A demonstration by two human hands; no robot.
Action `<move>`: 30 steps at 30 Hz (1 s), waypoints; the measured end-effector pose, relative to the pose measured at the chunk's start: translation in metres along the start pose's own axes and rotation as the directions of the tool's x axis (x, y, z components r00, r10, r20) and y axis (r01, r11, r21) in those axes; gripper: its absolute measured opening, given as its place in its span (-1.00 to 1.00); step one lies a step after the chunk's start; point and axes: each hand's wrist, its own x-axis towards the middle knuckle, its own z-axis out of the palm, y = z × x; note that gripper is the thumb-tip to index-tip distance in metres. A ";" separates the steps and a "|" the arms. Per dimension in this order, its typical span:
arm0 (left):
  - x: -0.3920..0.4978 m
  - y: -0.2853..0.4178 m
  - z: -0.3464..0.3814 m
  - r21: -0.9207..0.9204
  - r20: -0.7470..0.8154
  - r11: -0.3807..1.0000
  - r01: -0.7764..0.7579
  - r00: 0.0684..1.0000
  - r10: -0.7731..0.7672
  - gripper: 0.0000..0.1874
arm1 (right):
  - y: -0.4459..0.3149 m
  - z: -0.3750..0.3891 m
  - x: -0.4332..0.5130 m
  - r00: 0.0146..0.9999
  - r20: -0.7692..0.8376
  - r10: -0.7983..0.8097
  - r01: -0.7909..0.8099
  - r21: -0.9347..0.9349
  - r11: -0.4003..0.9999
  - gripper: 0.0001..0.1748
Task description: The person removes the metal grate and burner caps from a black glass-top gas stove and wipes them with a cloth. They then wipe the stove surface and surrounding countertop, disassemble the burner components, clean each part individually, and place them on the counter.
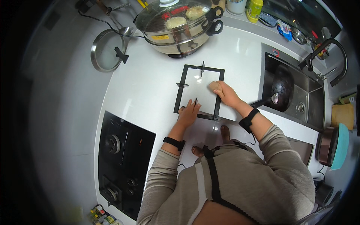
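A square black metal pan support (182, 85) from a gas hob lies on the white countertop, its near side reaching past the counter's front edge. My left hand (189, 114) grips it at the near left, around an upright prong. In my right hand (228, 95) is a small beige pad (214, 85), perhaps a sponge, held at the inner side of the frame's right bar. My fingers cover part of the pad and of that bar.
A black gas hob (126, 160) is set in the counter at left. Behind the frame stands a steel steamer (180, 36) with a glass lid. A wok (282, 87) rests in the sink (315, 107) at right, its handle crossing the rim. A glass lid (107, 50) lies at far left.
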 end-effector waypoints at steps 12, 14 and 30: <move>0.000 0.009 -0.003 0.009 0.022 0.999 0.052 0.998 -0.052 -0.46 | 0.001 -0.018 0.002 0.929 -0.331 0.167 -0.166 0.029 0.986 -0.59; 0.000 0.010 -0.003 0.095 0.050 0.993 0.073 0.996 -0.078 -0.48 | -0.002 -0.004 -0.020 0.889 -0.457 0.004 -0.078 -0.143 0.987 -0.58; -0.002 0.011 -0.005 -0.011 -0.010 0.999 0.050 0.999 -0.050 -0.47 | -0.018 0.033 -0.048 0.932 -0.294 -0.211 -0.012 -0.607 0.795 -0.72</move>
